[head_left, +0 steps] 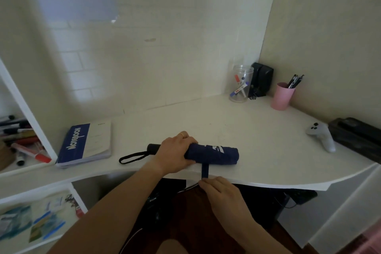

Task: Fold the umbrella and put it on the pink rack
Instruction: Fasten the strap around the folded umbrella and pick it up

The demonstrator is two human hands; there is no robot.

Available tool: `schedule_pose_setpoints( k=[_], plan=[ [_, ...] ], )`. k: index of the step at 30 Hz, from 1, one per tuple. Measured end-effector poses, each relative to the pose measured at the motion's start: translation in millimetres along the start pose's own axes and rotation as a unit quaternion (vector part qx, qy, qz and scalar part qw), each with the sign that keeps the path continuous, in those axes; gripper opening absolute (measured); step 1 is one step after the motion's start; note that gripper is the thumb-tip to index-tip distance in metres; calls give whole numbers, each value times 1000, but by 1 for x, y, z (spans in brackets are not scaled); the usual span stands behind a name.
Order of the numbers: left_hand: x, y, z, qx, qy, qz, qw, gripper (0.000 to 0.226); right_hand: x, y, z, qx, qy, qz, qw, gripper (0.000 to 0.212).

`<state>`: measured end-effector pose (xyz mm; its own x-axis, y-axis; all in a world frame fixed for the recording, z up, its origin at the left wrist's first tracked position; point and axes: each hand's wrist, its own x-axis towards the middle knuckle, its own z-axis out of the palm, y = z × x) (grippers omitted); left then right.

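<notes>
A navy folding umbrella (pixel 214 153) lies rolled up on the white desk (pixel 257 136), close to the front edge, its black handle and wrist loop (pixel 134 157) pointing left. My left hand (pixel 175 153) grips the umbrella near the handle end, fingers wrapped over the top. Its navy closing strap (pixel 204 171) hangs down over the desk edge. My right hand (pixel 218 188) pinches the end of that strap just below the edge. No pink rack can be made out in this view.
A blue notebook (pixel 86 144) lies left of the umbrella. At the back right stand a clear jar of markers (pixel 241 84), a black box (pixel 261 79) and a pink pen cup (pixel 282 96). A white controller (pixel 321 136) and black case (pixel 358 137) sit far right. Shelves (pixel 24 142) with markers stand left.
</notes>
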<state>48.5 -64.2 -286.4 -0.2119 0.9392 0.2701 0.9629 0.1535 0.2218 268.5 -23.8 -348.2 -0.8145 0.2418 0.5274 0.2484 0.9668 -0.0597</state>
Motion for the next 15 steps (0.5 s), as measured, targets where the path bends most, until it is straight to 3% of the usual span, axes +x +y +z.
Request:
schedule_pose_setpoints(
  k=[4, 9, 15],
  plan=[
    [-7, 3, 17, -20, 50, 31, 998, 42, 14, 8, -17, 17, 45, 17, 999, 33],
    [-13, 2, 24, 3, 91, 53, 994, 48, 49, 35, -36, 86, 96, 96, 987, 24],
    [-18, 6, 28, 51, 124, 68, 989, 55, 76, 53, -43, 190, 70, 167, 965, 10]
  ],
)
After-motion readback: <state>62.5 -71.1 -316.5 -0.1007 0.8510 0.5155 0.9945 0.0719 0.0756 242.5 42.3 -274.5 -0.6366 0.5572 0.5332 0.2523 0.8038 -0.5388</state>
